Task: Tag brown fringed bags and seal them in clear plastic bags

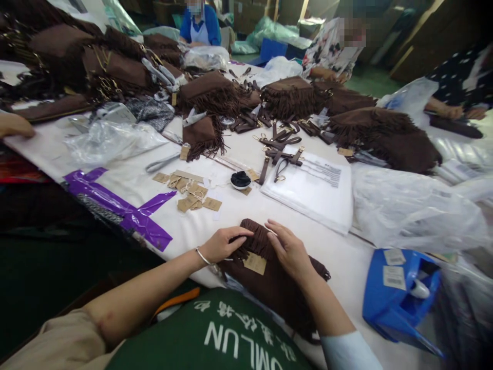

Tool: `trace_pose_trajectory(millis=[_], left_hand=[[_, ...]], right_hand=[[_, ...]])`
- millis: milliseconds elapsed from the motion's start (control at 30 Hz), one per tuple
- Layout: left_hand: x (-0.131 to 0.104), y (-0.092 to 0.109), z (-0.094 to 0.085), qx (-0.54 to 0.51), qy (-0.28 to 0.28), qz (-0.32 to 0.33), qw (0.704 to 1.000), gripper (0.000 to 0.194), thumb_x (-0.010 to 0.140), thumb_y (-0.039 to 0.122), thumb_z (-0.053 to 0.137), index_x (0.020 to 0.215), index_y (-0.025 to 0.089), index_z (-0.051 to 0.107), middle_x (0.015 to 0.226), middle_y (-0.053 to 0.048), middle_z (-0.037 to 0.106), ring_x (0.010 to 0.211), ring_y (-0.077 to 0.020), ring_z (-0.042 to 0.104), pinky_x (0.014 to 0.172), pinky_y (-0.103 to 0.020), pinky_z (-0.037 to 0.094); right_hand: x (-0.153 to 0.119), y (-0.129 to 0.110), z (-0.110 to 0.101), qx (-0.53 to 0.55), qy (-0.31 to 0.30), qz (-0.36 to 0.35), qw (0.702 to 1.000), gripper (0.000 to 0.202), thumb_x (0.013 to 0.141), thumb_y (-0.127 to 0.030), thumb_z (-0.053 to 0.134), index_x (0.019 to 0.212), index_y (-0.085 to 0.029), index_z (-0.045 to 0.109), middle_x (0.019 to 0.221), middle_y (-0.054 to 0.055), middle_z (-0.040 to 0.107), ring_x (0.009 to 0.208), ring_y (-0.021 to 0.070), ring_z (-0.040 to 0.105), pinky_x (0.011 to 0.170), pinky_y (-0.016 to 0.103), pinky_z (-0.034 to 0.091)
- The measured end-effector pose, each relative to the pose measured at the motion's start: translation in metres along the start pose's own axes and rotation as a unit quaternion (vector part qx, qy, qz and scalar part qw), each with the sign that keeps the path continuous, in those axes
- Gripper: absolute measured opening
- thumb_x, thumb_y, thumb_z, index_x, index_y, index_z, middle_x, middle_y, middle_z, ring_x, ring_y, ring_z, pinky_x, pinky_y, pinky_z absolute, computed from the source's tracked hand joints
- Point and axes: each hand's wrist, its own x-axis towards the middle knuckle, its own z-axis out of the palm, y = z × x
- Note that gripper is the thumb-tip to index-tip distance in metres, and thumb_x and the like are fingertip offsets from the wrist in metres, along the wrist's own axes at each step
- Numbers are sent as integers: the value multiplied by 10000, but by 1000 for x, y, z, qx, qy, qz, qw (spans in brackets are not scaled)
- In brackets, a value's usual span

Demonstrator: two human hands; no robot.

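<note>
A dark brown fringed bag (265, 290) lies on the table right in front of me, with a tan tag (254, 263) on top of it. My left hand (227, 243) rests at the bag's left side, its stretched fingers and thumb reaching over the fringe. From the other side, my right hand (289, 250) lies along the fringe with fingers extended. Both hands touch the bag, and neither is closed round it. My right forearm hides part of the bag.
Tan tags with strings (192, 194), a small dish of black material (241, 179) and brown wrist straps (275, 149) lie beyond. Clear plastic bags (311, 190) are stacked to the right, near a blue box (400, 293). Brown fringed bags (292, 97) and several people surround the table.
</note>
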Motion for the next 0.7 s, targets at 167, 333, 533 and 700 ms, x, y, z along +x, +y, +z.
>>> trace_pose_trajectory(millis=[167,333,533,700], left_hand=[[3,7,-8,24,50,-12,998,251,921,268,479,1101,186,634,1048,-39,677,951,-158,622,877,-262,483],[7,-10,-11,209,96,-13,973,188,857,233,574,1029,180,629,983,-65,639,935,-195,569,840,-326,472],[11,-11,5,278,49,-13,959,57,834,167,574,795,165,616,815,-44,613,834,-184,544,799,-311,439],[6,1,-3,216,26,-51,975,124,851,236,553,810,175,652,775,-19,619,743,-145,557,718,-255,440]], right_hand=[[2,7,29,-60,-99,-44,992,376,934,-375,403,1249,-238,553,1344,78,520,1310,227,394,1093,483,319],[-22,-1,30,-25,-64,-47,997,348,940,-368,402,1220,-255,575,1337,51,529,1299,197,408,1118,462,284],[9,-8,21,5,11,-44,999,343,939,-365,403,1211,-246,574,1318,57,542,1306,183,394,1097,406,334],[24,-8,40,-97,-122,-82,984,375,950,-365,369,1268,-251,532,1396,46,467,1365,222,294,1114,483,266]])
